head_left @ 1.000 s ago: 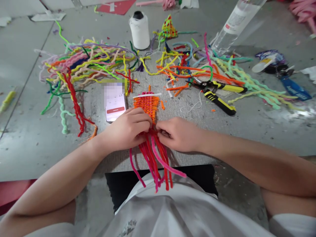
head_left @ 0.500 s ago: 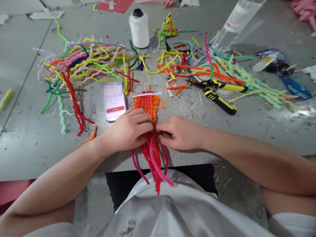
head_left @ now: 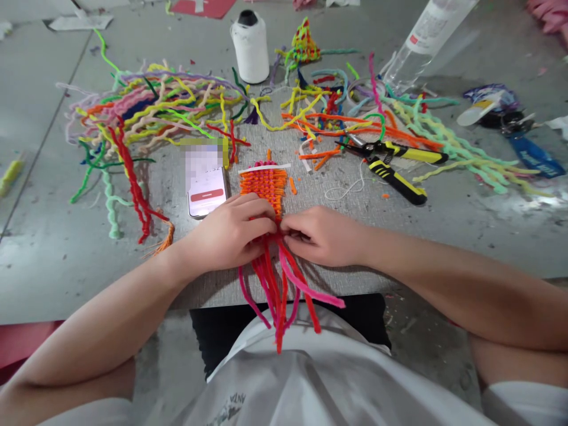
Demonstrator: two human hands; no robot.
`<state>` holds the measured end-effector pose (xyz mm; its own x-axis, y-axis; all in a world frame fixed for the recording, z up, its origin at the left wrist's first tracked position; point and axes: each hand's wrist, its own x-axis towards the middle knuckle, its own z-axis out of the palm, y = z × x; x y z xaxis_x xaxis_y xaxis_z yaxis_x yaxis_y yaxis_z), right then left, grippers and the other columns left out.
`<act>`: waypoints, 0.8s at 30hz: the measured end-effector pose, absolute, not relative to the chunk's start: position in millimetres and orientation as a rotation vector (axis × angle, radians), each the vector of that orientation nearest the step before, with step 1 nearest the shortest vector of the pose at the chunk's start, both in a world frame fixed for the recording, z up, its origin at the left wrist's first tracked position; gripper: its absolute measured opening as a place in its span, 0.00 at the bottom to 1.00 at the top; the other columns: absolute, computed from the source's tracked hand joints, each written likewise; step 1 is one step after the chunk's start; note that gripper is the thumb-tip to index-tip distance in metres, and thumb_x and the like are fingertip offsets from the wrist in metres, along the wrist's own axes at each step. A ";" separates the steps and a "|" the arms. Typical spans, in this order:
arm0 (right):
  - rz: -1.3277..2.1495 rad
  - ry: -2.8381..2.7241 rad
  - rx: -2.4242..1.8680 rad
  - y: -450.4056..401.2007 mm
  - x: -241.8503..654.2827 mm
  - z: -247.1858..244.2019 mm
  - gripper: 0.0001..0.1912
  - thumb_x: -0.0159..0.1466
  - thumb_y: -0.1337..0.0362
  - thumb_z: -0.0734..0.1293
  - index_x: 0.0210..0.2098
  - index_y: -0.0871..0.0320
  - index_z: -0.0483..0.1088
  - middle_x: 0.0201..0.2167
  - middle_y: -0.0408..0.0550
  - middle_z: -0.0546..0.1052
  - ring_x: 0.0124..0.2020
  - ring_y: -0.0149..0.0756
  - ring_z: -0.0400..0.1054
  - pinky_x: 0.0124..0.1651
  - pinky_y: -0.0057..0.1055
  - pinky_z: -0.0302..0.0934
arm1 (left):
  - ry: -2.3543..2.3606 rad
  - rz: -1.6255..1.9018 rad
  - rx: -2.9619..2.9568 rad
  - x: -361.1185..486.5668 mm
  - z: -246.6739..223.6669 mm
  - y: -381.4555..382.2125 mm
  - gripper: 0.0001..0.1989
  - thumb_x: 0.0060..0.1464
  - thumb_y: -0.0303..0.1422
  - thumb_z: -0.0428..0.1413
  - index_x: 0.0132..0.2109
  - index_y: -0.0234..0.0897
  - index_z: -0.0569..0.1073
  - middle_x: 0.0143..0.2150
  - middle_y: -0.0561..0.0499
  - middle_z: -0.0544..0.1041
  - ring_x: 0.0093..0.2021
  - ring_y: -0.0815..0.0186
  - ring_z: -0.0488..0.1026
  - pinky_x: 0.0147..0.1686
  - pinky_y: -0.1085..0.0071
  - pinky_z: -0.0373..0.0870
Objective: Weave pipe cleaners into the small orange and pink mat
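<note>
A woven piece of orange and pink pipe cleaners (head_left: 266, 182) lies on the table, with a white strip (head_left: 265, 168) across its top. Over its lower left side my left hand (head_left: 242, 231) is closed, pressing or gripping the weave. My right hand (head_left: 310, 235) pinches at the lower right edge, fingertips close to the left hand's. Loose red and pink pipe cleaner ends (head_left: 277, 296) fan out below both hands, past the table edge. My fingers hide the bottom of the weave.
Left of the weave lies a phone (head_left: 206, 183), with a heap of coloured pipe cleaners (head_left: 155, 109) behind it. Yellow-black pliers (head_left: 393, 168) rest at the right. A white thread cone (head_left: 251, 50) and a clear bottle (head_left: 423, 47) stand at the back.
Below my hands, a pink and a red pipe cleaner end have swung to the right and spread apart. Both hands have barely moved.
</note>
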<state>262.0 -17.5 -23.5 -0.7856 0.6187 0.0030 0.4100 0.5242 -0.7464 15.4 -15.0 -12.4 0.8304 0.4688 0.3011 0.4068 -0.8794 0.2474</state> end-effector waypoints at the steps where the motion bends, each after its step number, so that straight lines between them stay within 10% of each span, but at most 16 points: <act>1: 1.117 -2.486 -0.865 -17.7 262.2 -23.9 0.06 0.70 0.65 0.62 0.35 0.57 0.65 0.26 0.41 0.68 0.27 0.31 0.59 0.34 0.31 0.49 | 0.686 0.535 2.834 15.2 -11.8 -14.9 0.09 0.59 0.22 0.56 0.44 0.36 0.78 0.47 0.43 0.81 0.43 0.59 0.76 0.44 0.62 0.74; 24: 1.011 -2.314 -0.754 -17.3 263.2 -29.4 0.05 0.70 0.67 0.63 0.35 0.56 0.64 0.26 0.39 0.69 0.26 0.29 0.59 0.32 0.28 0.52 | 0.550 0.593 2.854 10.9 -13.2 -10.5 0.04 0.64 0.27 0.60 0.42 0.39 0.79 0.44 0.45 0.80 0.41 0.62 0.77 0.43 0.65 0.72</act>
